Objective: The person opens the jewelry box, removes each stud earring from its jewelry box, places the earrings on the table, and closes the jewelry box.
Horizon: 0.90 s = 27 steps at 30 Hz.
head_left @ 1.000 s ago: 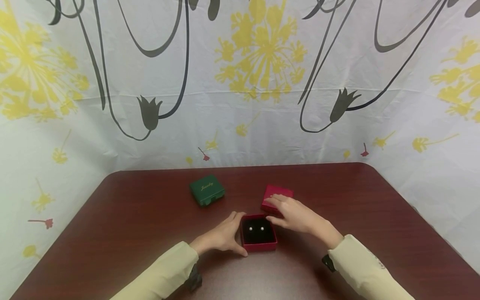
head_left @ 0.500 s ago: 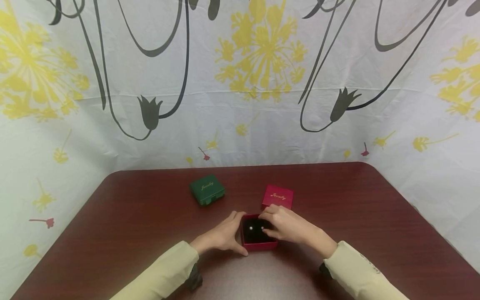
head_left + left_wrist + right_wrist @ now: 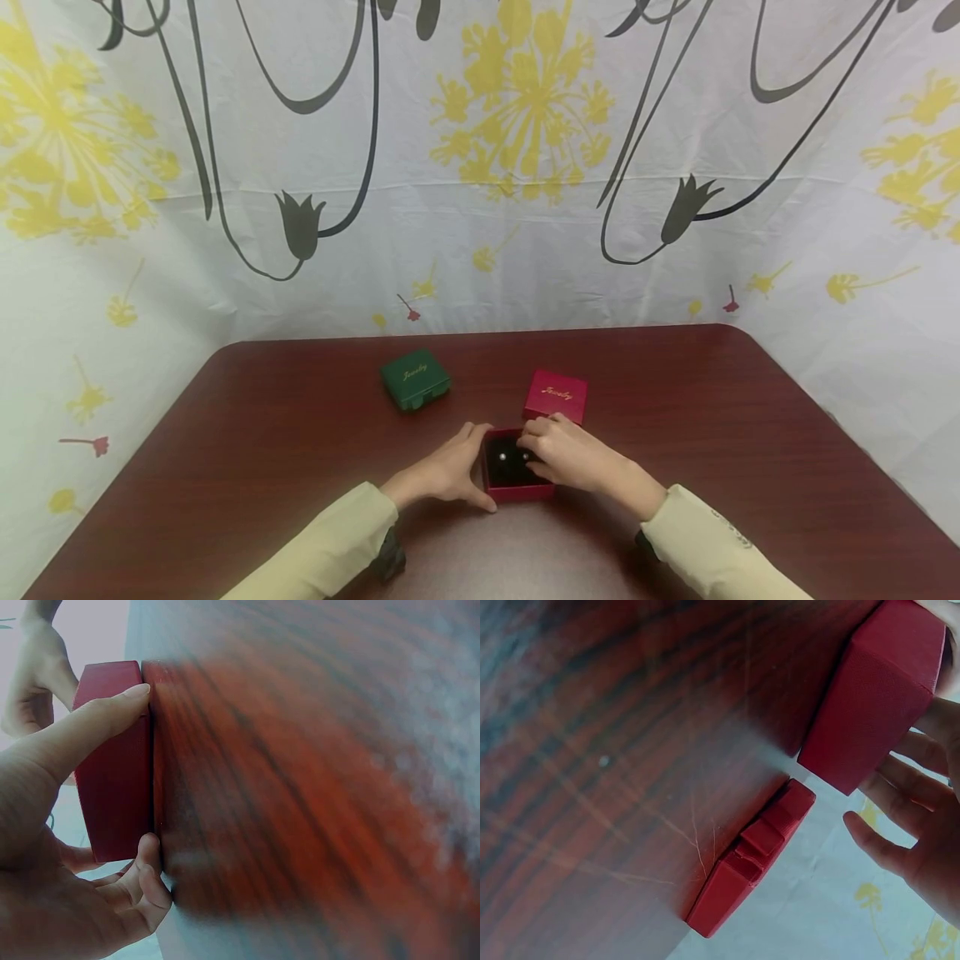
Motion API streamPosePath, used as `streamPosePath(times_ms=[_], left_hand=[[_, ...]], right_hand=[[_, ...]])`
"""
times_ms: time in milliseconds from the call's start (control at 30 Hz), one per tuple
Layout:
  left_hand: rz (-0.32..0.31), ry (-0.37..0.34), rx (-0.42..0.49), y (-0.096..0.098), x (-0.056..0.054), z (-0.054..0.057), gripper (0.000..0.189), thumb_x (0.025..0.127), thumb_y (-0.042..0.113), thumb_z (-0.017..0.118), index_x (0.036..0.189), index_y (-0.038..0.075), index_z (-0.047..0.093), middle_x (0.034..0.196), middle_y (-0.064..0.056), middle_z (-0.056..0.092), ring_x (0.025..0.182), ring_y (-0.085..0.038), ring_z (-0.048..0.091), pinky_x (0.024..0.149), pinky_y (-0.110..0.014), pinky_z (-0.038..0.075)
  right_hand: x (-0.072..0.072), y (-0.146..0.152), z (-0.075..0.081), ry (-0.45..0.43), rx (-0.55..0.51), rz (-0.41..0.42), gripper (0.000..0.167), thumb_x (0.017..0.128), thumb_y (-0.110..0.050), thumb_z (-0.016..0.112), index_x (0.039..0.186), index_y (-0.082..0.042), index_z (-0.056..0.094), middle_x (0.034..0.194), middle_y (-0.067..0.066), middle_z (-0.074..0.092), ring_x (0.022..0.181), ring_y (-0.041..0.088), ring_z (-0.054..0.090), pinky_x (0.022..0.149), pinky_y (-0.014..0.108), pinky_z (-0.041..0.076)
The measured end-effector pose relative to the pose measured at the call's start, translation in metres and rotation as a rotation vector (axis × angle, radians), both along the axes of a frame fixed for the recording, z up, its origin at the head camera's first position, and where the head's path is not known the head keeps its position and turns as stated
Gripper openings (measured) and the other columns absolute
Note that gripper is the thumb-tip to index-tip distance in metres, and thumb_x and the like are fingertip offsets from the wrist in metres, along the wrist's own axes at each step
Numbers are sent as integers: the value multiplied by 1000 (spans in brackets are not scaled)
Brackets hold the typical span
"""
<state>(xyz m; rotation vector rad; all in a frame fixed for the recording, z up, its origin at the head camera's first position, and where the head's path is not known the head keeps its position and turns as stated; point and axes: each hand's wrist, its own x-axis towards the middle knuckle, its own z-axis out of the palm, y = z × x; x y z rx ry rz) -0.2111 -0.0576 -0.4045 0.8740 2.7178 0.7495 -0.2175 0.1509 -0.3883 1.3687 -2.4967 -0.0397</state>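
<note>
A red jewelry box base [image 3: 519, 492] stands on the table, its dark insert bearing two pearl earrings, the left one [image 3: 502, 457] in plain sight. My left hand [image 3: 448, 468] grips the box from the left, thumb at the near corner and fingers round the far one; the left wrist view shows the thumb lying across the red wall [image 3: 116, 795]. My right hand [image 3: 568, 450] reaches over the box's right wall, thumb and finger closed in around the right pearl earring [image 3: 526, 457]. In the right wrist view the box [image 3: 870, 697] hides those fingertips, while the other fingers are spread.
Behind the box lies a second red jewelry box [image 3: 557, 392], close to my right hand. Farther left is a green jewelry box [image 3: 415, 379]. Both rest on the dark wooden table [image 3: 285, 433], with a patterned cloth [image 3: 480, 167] hanging behind it.
My right hand has come left and toward me from over the rear red box to the right earring, uncovering that box's lid. My left hand has kept its grip.
</note>
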Motion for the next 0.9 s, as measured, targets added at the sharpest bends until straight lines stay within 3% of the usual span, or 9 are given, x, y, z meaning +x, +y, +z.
streamPosePath(times_ms=[267, 900], left_hand=[[0, 5, -2, 0, 0, 0, 98, 56, 36, 82, 131, 1, 30, 116, -11, 42, 105, -23, 47, 90, -36, 41], [-5, 2, 8, 0, 1, 2, 97, 57, 34, 83, 131, 1, 31, 116, -11, 41, 108, -23, 46, 92, -36, 40]], right_hand=[[1, -3, -2, 32, -10, -6, 15, 73, -22, 72, 82, -11, 69, 73, -3, 54, 70, 9, 51, 66, 28, 40], [2, -5, -2, 49, -9, -6, 11, 71, -18, 74, 78, -13, 69, 68, -3, 54, 65, 9, 50, 64, 26, 39]])
